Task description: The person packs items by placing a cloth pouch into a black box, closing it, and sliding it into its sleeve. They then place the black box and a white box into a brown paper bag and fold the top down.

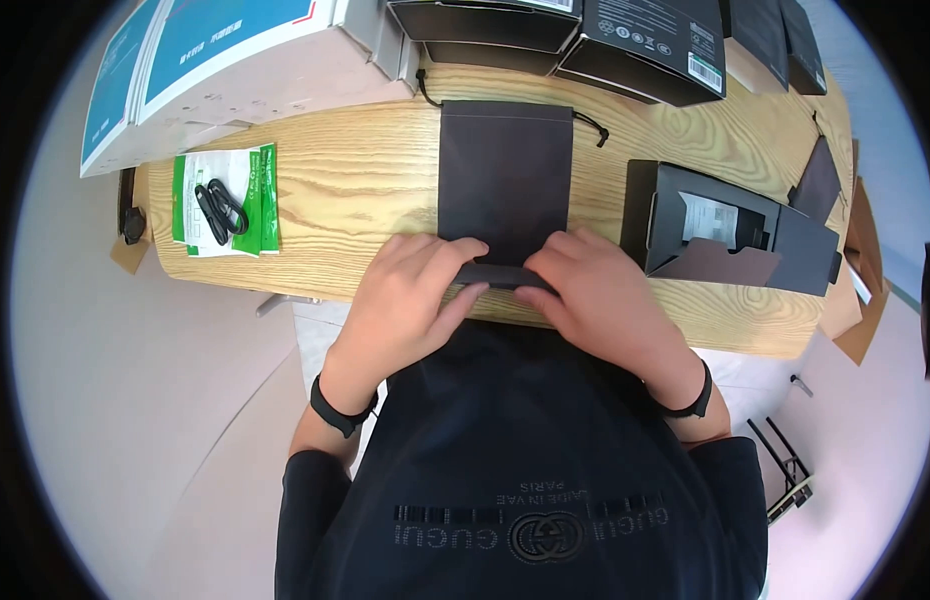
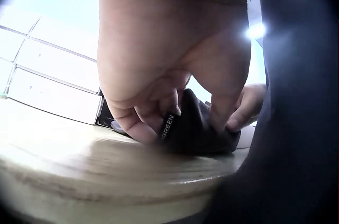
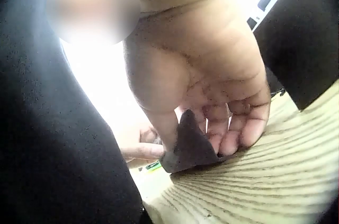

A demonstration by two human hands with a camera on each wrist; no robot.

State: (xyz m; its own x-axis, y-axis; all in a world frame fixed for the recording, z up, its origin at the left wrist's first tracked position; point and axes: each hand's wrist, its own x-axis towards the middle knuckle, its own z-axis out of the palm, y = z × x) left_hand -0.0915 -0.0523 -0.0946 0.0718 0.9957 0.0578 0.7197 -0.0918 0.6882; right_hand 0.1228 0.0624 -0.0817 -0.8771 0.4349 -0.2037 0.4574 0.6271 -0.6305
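A dark drawstring pouch [image 1: 505,170] lies flat near the table's middle, its black cords at the far end. Both hands pinch its near end, which stands up in a ridge between thumbs and fingers. The left hand [image 1: 410,295] grips the left part of that edge, the right hand [image 1: 607,300] the right part. In the left wrist view, white letters show on the pouch [image 2: 196,128] beside the left hand's [image 2: 175,38] curled fingers. The right wrist view shows the pouch's raised fold [image 3: 192,147] between the right hand's [image 3: 201,70] thumb and fingers.
An opened black box [image 1: 725,225] lies to the right. Black cable [image 1: 222,210] rests on green-and-white packets [image 1: 260,200] at the left. White-and-blue boxes [image 1: 275,85] and black boxes [image 1: 640,50] line the far side of the wooden table [image 1: 335,190].
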